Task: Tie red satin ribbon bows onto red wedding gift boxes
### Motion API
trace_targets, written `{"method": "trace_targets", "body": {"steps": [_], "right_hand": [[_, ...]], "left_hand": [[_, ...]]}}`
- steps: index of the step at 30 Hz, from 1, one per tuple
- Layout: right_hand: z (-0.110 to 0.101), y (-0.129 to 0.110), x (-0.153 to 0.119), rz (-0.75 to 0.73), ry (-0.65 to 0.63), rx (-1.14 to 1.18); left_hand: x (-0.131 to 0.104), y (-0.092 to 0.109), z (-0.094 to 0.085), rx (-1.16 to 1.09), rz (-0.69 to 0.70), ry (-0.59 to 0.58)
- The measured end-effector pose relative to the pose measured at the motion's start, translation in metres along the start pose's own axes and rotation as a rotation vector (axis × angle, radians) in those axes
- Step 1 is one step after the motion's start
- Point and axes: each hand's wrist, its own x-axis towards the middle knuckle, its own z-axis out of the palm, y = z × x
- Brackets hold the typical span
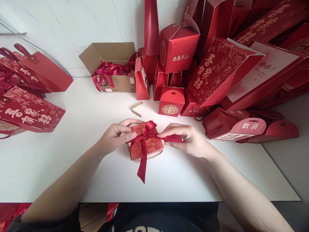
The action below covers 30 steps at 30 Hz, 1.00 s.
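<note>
A small red patterned gift box (152,146) with a gold cord along its lower edge sits on the white table in front of me. Dark red ribbon (143,161) is tied in a bow on its top, one tail hanging over the front. My left hand (118,135) is closed at the box's left side, thumb and fingers pinching the bow's left loop. On the other side, my right hand (188,138) pinches the ribbon near the knot, and a length of it runs under the fingers to the right. The far ends of the left fingers are partly hidden behind the box.
Behind stands an open cardboard box (120,84) full of loose ribbon. A bent gold strip (136,109) lies on the white table (101,180). Many red gift boxes (180,48) are piled at the back right. Red gift bags (36,111) stand on the left.
</note>
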Motion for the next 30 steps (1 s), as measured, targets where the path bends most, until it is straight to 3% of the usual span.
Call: {"method": "trace_targets", "body": {"steps": [6,11,17,25,30], "right_hand": [[0.009,0.004,0.0,0.106,0.255,-0.067],[0.013,-0.006,-0.001,0.185,0.249,-0.027],[0.012,-0.009,0.0,0.316,0.191,0.287],[0.004,0.0,0.003,0.403,0.155,0.267],[0.009,0.0,0.004,0.362,0.194,0.305]], "left_hand": [[0.001,-0.009,0.019,-0.027,0.071,0.292],[-0.001,-0.015,0.031,0.034,0.168,0.462],[-0.001,-0.016,0.034,0.014,0.187,0.471],[0.002,-0.017,0.033,-0.183,0.052,0.392],[0.002,-0.014,0.036,-0.19,0.054,0.419]]}}
